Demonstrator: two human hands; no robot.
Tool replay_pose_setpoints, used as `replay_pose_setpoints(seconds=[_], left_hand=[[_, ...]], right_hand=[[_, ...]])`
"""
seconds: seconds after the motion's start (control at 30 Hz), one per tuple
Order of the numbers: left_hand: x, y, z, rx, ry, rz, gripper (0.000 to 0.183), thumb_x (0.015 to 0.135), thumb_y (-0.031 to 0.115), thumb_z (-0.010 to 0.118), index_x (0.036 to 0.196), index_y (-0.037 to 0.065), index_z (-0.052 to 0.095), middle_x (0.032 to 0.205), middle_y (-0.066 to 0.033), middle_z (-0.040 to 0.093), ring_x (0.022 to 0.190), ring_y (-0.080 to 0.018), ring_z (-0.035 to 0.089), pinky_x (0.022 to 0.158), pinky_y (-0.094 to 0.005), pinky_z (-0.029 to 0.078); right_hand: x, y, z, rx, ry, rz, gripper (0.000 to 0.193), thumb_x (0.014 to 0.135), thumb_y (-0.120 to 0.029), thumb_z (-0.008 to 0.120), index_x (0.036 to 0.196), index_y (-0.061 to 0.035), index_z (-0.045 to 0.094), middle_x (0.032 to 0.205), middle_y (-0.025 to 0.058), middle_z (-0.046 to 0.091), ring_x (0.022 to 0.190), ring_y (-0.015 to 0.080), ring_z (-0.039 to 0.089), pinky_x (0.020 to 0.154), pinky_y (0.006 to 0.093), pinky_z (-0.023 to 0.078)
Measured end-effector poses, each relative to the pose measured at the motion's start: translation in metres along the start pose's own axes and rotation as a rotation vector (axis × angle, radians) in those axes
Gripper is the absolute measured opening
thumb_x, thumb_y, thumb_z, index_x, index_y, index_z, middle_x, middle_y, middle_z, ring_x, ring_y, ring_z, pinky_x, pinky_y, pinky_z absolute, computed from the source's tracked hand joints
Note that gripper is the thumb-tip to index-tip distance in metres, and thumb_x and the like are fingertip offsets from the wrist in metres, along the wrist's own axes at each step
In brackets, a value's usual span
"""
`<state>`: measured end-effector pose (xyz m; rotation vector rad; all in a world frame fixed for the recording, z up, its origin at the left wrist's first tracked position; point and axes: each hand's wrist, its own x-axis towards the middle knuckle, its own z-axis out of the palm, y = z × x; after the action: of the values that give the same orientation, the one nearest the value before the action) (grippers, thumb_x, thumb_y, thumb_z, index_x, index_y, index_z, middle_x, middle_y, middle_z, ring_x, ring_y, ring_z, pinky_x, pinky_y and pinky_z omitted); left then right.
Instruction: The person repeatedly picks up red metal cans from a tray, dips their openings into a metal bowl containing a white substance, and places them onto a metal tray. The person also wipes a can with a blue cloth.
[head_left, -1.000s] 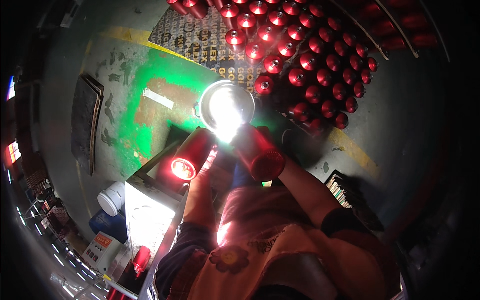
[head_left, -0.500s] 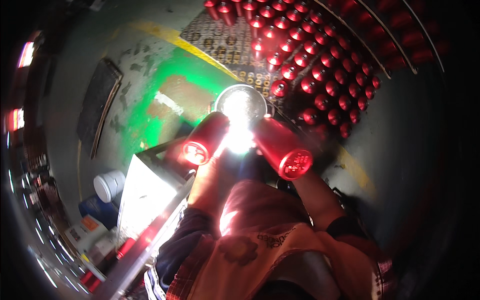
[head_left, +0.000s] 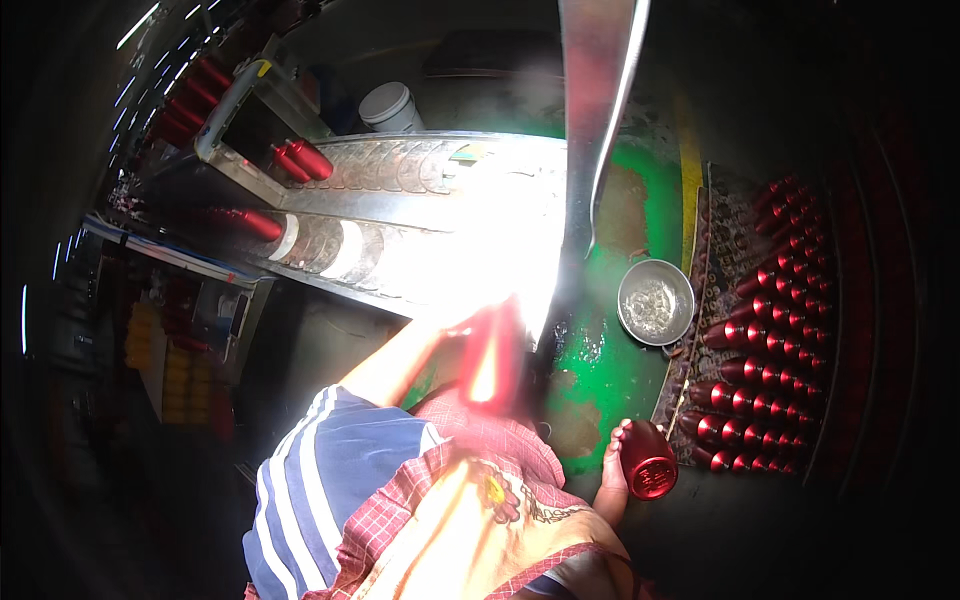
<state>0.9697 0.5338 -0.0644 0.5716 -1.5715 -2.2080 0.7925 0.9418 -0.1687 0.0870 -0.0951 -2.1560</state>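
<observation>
My left hand point(head_left: 456, 326) reaches to the near edge of the metal conveyor, washed out by strong glare. Its fingers close on a red metal bottle point(head_left: 490, 362), smeared by motion, in front of my apron. Low on the right, my right hand point(head_left: 614, 458) wraps round a second red metal bottle point(head_left: 648, 452), its round base facing up toward me. This bottle is close to the near end of the rows of red bottles point(head_left: 765, 345) standing on a patterned mat.
A metal bowl point(head_left: 656, 303) sits on the green-stained floor beside the mat. The conveyor point(head_left: 405, 215) carries several red bottles point(head_left: 303, 160) at its far left. A metal post point(head_left: 597, 90) rises at its right end. Behind it stands a white bucket point(head_left: 390, 108).
My view has swung left toward the conveyor. My hands, both over the bowl before, have parted: the left with its bottle is at the conveyor, the right with its bottle beside the mat.
</observation>
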Motion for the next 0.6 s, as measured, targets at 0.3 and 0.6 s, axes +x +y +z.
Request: replay_pose_setpoints(seconds=[0.3, 0.6], left_hand=[[-0.036, 0.160, -0.283, 0.664, 0.980, 0.526, 0.042, 0.081, 0.025, 0.078, 0.119, 0.009, 0.070, 0.119, -0.0090, 0.063, 0.109, -0.0203, 0.060, 0.097, -0.0321, 0.047], [0.107, 0.182, -0.507, 0.830, 1.223, 0.444, 0.047, 0.070, 0.018, 0.081, 0.115, 0.027, 0.072, 0.139, -0.0081, 0.051, 0.116, -0.0357, 0.051, 0.101, -0.0402, 0.046]], right_hand=[[0.052, 0.103, 0.017, -0.508, -0.116, 0.172, 0.042, 0.093, -0.040, 0.055, 0.133, -0.0284, 0.057, 0.127, 0.0267, 0.056, 0.112, 0.0440, 0.057, 0.090, 0.0544, 0.053], [0.270, 0.374, 0.155, -1.672, -0.129, -0.345, 0.053, 0.090, -0.033, 0.060, 0.137, -0.0115, 0.051, 0.127, 0.0094, 0.056, 0.120, 0.0252, 0.053, 0.107, 0.0392, 0.039]])
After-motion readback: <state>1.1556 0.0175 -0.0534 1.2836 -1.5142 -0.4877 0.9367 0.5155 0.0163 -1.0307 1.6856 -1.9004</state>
